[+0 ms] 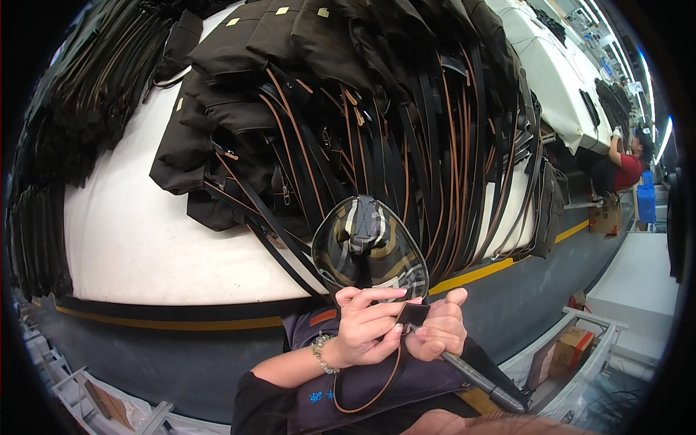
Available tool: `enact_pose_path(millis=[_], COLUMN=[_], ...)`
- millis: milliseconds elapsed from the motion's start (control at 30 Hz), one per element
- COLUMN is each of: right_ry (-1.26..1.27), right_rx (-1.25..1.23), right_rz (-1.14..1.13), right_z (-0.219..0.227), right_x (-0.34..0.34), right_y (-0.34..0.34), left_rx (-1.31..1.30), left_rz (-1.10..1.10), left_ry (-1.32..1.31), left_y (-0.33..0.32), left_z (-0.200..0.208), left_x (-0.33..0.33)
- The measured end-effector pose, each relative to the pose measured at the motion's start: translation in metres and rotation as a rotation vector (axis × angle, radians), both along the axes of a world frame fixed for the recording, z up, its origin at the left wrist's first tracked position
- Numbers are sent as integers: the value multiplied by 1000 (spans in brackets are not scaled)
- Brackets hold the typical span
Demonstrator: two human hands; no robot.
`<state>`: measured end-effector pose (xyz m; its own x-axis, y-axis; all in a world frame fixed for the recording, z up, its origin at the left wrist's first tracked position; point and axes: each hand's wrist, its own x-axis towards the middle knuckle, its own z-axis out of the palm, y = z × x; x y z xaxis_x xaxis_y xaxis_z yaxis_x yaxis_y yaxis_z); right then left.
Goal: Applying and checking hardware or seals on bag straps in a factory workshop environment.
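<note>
A dark bag [370, 254] hangs open before me at the table's near edge, its zipped mouth spread and a patterned camouflage-like lining showing. My left hand [370, 326], with a beaded bracelet at the wrist, pinches a small dark leather tab [413, 314] just below the bag's mouth. Against that tab is my right hand [438, 330], closed, its fingertips close to the left ones. A dark rod-shaped tool [484, 380] runs from under the right hand toward the lower right; its working end is hidden. A thin tan-edged strap [395, 377] loops down below the left hand.
Many dark bags [239, 72] with tan-edged straps [449, 174] cover the white table [116, 239]. More dark pieces [87, 109] are stacked at left. A person in red [627, 172] works at another table, far right. Cardboard boxes [571, 349] sit in a metal frame at lower right.
</note>
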<state>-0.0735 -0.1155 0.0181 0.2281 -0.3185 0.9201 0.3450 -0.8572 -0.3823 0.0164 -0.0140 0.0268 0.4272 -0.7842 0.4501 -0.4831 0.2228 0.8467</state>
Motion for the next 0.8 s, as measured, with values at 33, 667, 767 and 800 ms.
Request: enact_pose_path(millis=[33,667,767,800], right_ry=[-2,33,92,92], right_rx=[7,17,6,6], right_rz=[4,34,65,65], right_z=[0,2,5,5], right_x=[0,-1,-3,-3], right_y=[0,1,0,0], left_rx=[0,10,-2,6], left_rz=[6,-3,9,2], left_ry=[-6,-11,-2,-8], left_y=[0,0,0,1], left_z=[0,0,0,-1], left_x=[0,1,0,1])
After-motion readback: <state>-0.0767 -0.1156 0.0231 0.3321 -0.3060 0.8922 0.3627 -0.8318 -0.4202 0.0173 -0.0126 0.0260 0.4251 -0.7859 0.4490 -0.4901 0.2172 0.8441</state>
